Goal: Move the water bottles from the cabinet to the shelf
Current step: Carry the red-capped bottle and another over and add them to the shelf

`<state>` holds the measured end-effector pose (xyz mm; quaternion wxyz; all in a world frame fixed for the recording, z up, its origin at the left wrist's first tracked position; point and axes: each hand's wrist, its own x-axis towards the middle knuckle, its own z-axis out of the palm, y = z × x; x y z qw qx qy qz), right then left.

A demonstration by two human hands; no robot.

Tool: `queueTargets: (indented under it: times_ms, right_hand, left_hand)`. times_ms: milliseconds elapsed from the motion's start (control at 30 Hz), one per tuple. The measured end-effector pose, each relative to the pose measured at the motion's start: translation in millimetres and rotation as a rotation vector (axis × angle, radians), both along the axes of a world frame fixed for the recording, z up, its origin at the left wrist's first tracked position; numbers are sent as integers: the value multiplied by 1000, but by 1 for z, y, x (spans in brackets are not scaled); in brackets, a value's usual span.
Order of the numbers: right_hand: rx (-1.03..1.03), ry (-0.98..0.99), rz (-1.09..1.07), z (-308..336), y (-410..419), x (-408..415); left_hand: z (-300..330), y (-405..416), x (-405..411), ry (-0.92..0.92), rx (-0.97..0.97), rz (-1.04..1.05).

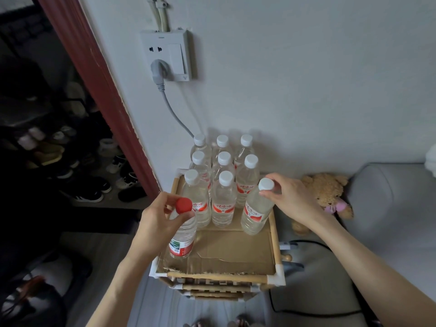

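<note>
**Now: both hands on bottles at shelf top**

Near edge of the shelf [221,277]: bare cardboard liner [236,251], open floor space between the two held bottles. Left hand [155,223] grips the red-capped bottle [182,234] by its neck at the near-left corner. Right hand [290,199] pinches the white-capped bottle [256,208], tilted, beside the right rail. Farther back, eight white-capped bottles [223,185] stand packed in rows to the wall.

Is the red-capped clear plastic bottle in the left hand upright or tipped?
Tipped. The red-capped clear plastic bottle leans, cap toward the left hand, base on the cardboard-lined shelf top.
</note>
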<state>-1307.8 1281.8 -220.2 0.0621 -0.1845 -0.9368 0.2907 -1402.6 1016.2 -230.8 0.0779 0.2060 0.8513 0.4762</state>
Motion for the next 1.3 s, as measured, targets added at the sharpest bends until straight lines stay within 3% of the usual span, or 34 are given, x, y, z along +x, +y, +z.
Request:
queueTargets:
  times_ms: [300,433,667,867,1000,1133,1300]
  right_hand:
    - [5,24,100,-3,-6,-16]
    - [-76,31,121,-9,-10,-21]
    - [-174,51,94,-9,-8,-18]
    - [-185,83,69,-12,-10,-16]
    - [-241,179,7,-21,-16,-12]
    - [-326,267,-83,-45,-24,-3]
    - [-514,177,-226,-80,-37,7]
  left_hand:
    - [-2,2,0,77,-5,179]
    - [-5,2,-12,132,-109,94]
    - [-3,-14,-19,3,-90,-176]
    - [-3,-4,-12,14,-5,60]
    - [-7,5,-14,53,-68,-40]
    - [-5,-4,-22,-23,-144,-249]
    - [-1,-7,-19,4,-162,-71]
